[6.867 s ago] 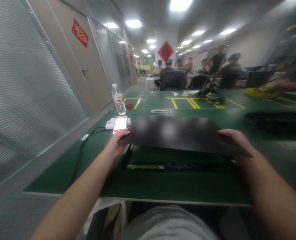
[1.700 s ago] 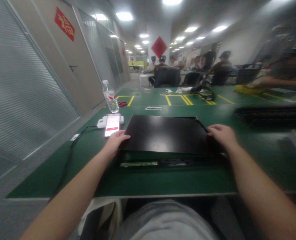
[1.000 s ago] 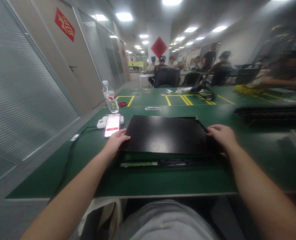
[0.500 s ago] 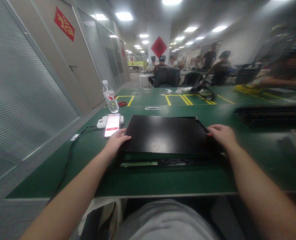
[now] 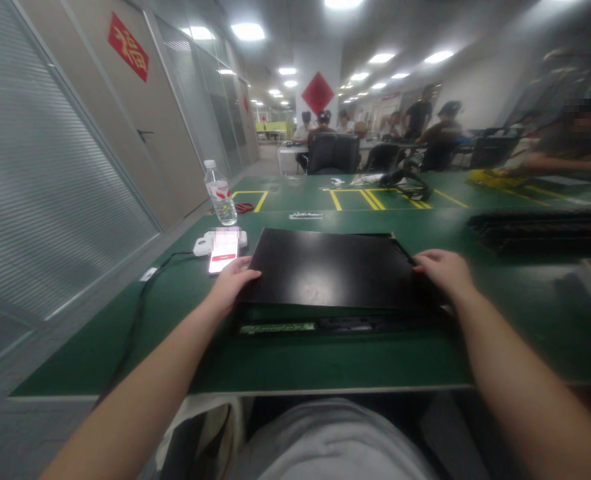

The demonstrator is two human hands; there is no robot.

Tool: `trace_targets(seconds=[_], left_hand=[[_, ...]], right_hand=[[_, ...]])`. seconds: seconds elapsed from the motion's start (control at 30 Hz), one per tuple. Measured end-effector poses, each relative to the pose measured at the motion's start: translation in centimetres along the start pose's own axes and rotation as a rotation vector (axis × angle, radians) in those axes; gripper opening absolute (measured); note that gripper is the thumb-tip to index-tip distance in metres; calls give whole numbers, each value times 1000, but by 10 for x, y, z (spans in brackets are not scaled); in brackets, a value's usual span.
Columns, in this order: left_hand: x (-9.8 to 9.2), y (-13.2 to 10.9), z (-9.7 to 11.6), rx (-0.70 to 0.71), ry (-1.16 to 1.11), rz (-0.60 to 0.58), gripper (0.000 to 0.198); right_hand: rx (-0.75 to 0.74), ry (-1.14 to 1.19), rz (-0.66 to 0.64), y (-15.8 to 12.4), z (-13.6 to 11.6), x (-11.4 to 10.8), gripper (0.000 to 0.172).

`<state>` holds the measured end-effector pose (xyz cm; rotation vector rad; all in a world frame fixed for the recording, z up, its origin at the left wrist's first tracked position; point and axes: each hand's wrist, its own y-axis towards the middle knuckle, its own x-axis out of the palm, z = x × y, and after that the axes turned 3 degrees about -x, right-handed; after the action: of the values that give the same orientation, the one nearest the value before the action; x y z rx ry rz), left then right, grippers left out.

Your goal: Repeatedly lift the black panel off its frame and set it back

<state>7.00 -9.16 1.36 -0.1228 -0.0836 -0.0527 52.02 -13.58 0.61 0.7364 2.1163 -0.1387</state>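
A glossy black flat display panel (image 5: 325,267) lies over a black frame (image 5: 398,245) whose right rim shows beyond it. My left hand (image 5: 240,277) pinches the panel's left edge, thumb on top and fingers beneath. At the right side my right hand (image 5: 440,270) closes its fingertips on the edge; whether it grips the panel, the frame or both is hard to tell. Below the panel's near edge shows a strip of green circuit board (image 5: 278,328) beside dark parts. The panel's underside is hidden.
A phone (image 5: 224,252) rests on a white power strip (image 5: 202,245) at the left, near a water bottle (image 5: 221,197) and red scissors (image 5: 245,207). Long black parts (image 5: 540,230) lie at the right. A black cable (image 5: 140,307) crosses the left edge. People sit farther back.
The panel has shifted very slightly to the left on the frame. Both hands keep nearly the same place and grip.
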Motion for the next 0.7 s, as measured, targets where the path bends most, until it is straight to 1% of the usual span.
trace_targets(seconds=[0.1, 0.23, 0.33, 0.5, 0.7], left_hand=[[0, -1, 1, -1, 3, 18, 52], [1, -1, 4, 12, 24, 38, 46], [1, 0, 5, 22, -8, 49, 42], [1, 4, 4, 21, -111, 60, 43], [0, 7, 2, 34, -122, 90, 47]], right_hand=[[-8, 6, 11, 1, 2, 0, 23], [1, 12, 2, 1, 2, 0, 25], [8, 10, -6, 1, 1, 0, 26], [2, 6, -10, 1, 2, 0, 26], [6, 24, -18, 1, 2, 0, 26]])
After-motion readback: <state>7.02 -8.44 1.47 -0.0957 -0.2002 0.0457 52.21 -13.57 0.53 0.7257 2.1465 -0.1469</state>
